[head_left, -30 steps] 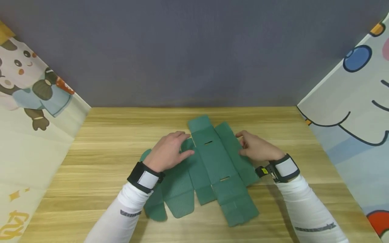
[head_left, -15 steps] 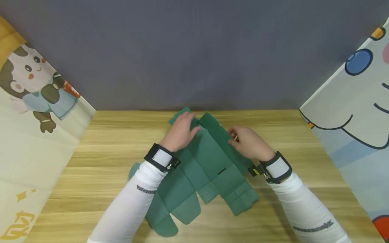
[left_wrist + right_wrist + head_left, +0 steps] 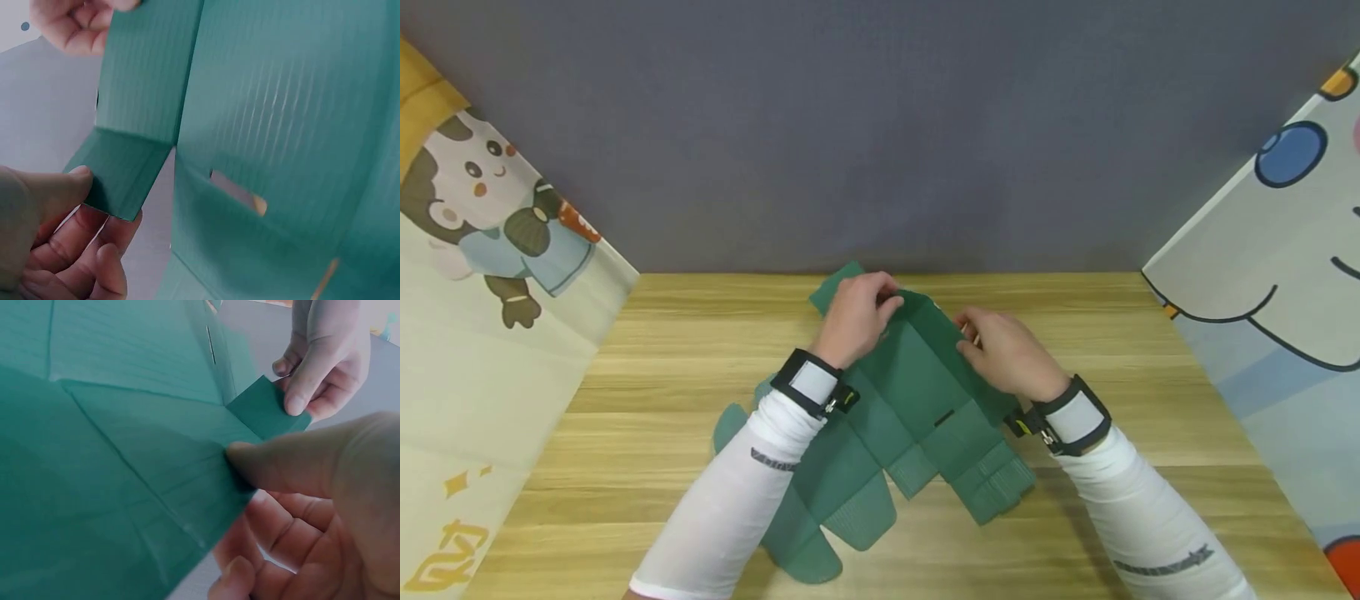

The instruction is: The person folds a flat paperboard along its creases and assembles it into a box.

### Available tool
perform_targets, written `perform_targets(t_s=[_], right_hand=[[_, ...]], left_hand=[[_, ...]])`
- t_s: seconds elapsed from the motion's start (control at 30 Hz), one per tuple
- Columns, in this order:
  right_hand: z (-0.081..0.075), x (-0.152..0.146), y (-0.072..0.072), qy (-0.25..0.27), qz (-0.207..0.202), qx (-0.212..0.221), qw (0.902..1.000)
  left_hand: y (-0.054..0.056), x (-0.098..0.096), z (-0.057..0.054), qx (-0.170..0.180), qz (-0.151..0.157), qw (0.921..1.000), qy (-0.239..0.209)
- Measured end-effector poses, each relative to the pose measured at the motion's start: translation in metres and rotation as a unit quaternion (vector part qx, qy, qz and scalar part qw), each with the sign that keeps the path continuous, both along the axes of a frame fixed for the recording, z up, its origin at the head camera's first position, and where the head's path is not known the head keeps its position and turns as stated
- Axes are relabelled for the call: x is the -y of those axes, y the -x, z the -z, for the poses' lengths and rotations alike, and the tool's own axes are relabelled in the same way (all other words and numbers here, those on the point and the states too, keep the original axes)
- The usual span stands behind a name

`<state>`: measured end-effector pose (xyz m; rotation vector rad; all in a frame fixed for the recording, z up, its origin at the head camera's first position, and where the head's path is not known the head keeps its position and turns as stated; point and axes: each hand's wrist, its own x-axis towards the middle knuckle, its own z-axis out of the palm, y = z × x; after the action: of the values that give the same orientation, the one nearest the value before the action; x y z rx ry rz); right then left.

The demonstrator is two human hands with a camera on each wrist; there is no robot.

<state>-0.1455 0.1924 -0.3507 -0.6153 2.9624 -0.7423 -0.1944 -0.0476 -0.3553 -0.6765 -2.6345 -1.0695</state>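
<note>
Even, moderately bright light covers the tabletop [image 3: 1120, 350] in the head view, with the grey wall [image 3: 880, 125] dimmer behind; a soft shadow lies along the inner side of the right sleeve [image 3: 1150, 508]; the left wrist view is cool and hazy, pale glare streaking the green cardboard [image 3: 281, 94]; the right wrist view looks darker, its lower left perhaps out of focus.

One cardboard sheet [image 3: 917, 367] (two wristbands [image 3: 812, 382] [image 3: 1075, 415], too).
</note>
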Motion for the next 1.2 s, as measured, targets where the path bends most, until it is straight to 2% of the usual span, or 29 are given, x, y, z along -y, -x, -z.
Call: perform_targets(t_s=[0.17,0.3,0.47,0.6,0.77,0.97,1.2], right_hand=[[-0.001,0.002,0.0,0.0,0.01,-0.025,0.9996],[-0.001,0.006,-0.002,0.0,0.012,-0.045,0.9989],[0.001,0.011,-0.004,-0.002,0.008,-0.073,0.9973],[0.002,0.015,-0.006,-0.004,0.006,-0.085,0.9963],[0.001,0.014,-0.007,-0.001,0.005,-0.085,0.9963],[-0.001,0.01,-0.008,-0.002,0.004,-0.086,0.9963],[-0.003,0.009,-0.009,-0.003,0.004,-0.077,0.997]], left_hand=[[-0.018,-0.007,0.002,-0.038,-0.011,0.9991,0.013],[-0.031,-0.017,0.011,-0.066,-0.032,0.9973,0.012],[-0.043,-0.032,0.026,-0.107,-0.059,0.9924,0.006],[-0.048,-0.04,0.032,-0.12,-0.074,0.9899,0.005],[-0.047,-0.038,0.03,-0.11,-0.089,0.9897,-0.02],[-0.033,-0.021,0.022,-0.091,-0.093,0.9891,-0.068],[-0.025,-0.005,0.012,-0.077,-0.083,0.9915,-0.064]])
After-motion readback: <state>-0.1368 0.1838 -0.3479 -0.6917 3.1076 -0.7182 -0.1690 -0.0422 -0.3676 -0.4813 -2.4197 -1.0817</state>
